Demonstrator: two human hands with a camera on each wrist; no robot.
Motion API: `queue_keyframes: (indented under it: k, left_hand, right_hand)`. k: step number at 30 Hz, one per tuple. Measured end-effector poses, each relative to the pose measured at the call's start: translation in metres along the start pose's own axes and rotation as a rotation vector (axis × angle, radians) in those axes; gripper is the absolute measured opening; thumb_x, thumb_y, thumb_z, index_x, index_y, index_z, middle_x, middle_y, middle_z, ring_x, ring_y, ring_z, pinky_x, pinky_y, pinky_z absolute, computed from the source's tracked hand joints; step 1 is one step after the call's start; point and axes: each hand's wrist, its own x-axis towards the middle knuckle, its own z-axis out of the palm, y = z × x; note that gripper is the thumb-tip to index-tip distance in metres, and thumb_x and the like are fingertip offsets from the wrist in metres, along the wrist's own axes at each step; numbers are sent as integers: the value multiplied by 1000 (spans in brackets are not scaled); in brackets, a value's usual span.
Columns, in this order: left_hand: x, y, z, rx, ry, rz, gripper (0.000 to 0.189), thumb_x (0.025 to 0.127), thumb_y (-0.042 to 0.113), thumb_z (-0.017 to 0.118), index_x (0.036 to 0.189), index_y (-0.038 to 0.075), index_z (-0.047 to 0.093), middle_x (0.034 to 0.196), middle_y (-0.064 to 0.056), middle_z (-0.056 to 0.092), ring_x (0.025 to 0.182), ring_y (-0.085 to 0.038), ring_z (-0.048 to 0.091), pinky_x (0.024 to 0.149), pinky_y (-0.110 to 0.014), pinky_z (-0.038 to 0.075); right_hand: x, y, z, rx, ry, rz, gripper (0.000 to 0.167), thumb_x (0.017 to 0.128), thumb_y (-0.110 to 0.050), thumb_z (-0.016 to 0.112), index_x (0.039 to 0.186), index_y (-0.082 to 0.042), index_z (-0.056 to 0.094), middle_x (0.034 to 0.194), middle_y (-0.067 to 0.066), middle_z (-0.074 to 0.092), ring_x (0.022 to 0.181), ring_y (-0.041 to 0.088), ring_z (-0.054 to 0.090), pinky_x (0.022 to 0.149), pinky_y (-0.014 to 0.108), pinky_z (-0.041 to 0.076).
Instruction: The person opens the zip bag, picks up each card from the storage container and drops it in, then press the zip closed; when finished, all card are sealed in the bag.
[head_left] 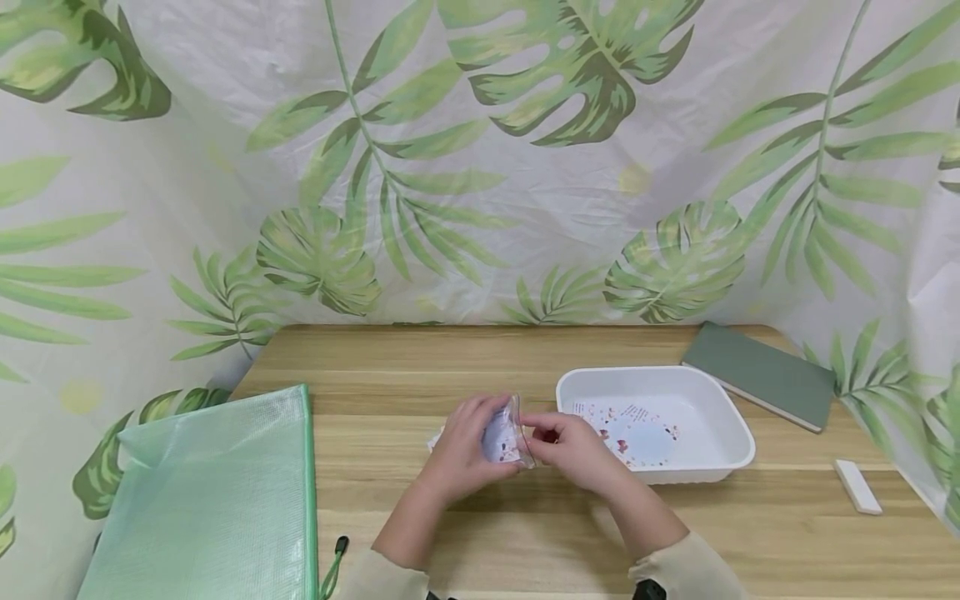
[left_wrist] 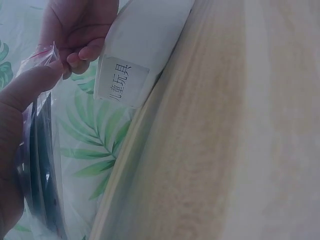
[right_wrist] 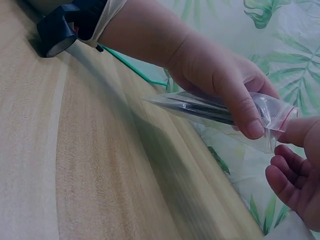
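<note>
Over the pale wooden table point(head_left: 465, 367), your left hand point(head_left: 467, 450) grips the small clear zip-seal bag point(head_left: 506, 435) (cards inside) while your right hand point(head_left: 573, 450) pinches its mouth; pull evenly.

Leaf-print curtain backdrop point(head_left: 480, 167), light wooden table point(head_left: 450, 367), soft even light

Bright, even light; blurry wrist views.
</note>
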Motion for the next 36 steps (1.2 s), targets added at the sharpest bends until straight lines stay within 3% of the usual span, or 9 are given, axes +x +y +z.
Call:
queue_keyframes:
  k: [5,10,13,16,20,25,30,36]
  left_hand:
    - [0,0,0,3,10,-7,83,64,31,87,138,11,53,130,-9,58,119,-26,53,97,-46,46]
    - [1,-1,-2,2,22,-18,84,64,32,88,137,12,53,128,-9,59,117,-27,53,95,-46,48]
    - [2,-1,-3,-2,27,-23,84,63,32,88,137,11,53,127,-10,59,117,-28,53,97,-47,47]
    - [3,-1,-3,-4,28,-32,84,63,31,89,136,11,54,127,-10,59,118,-29,53,98,-48,46]
    - [3,-1,-3,-3,23,-39,83,63,31,89,136,11,54,128,-10,58,119,-28,53,99,-47,46]
    - [3,-2,-3,-8,22,-38,84,63,30,89,136,11,53,128,-9,58,119,-28,53,99,-47,46]
    - [2,-2,-3,-14,18,-43,84,63,30,89,136,11,53,129,-9,58,119,-28,52,99,-47,46]
    - [1,-2,-1,-26,8,-51,84,63,30,89,136,12,53,129,-9,58,120,-28,52,99,-48,45]
  right_hand:
    - [-2,-2,-7,30,24,5,36,89,-18,69,122,-3,67,79,4,61,70,9,52,58,21,45]
    - [-5,5,-36,65,83,7,38,92,-16,67,126,0,63,86,11,65,69,6,56,61,22,51]
    - [-4,18,-62,-1,112,59,38,92,-17,66,126,1,62,92,12,65,74,10,56,63,23,50]
    - [-2,35,-88,-126,124,163,40,93,-21,66,126,1,62,97,13,66,84,17,57,69,26,48]
    - [-2,56,-118,-285,80,327,44,92,-26,66,125,2,61,107,17,63,94,24,56,73,30,47]
    - [-4,73,-139,-423,-28,466,50,85,-31,73,118,5,58,108,21,60,92,28,54,75,37,48]
    - [-6,82,-143,-504,-83,513,60,78,-35,80,116,4,55,111,23,60,96,31,54,85,46,44]
    - [-8,93,-143,-525,-94,520,62,77,-34,82,114,4,51,112,25,59,98,33,53,88,48,43]
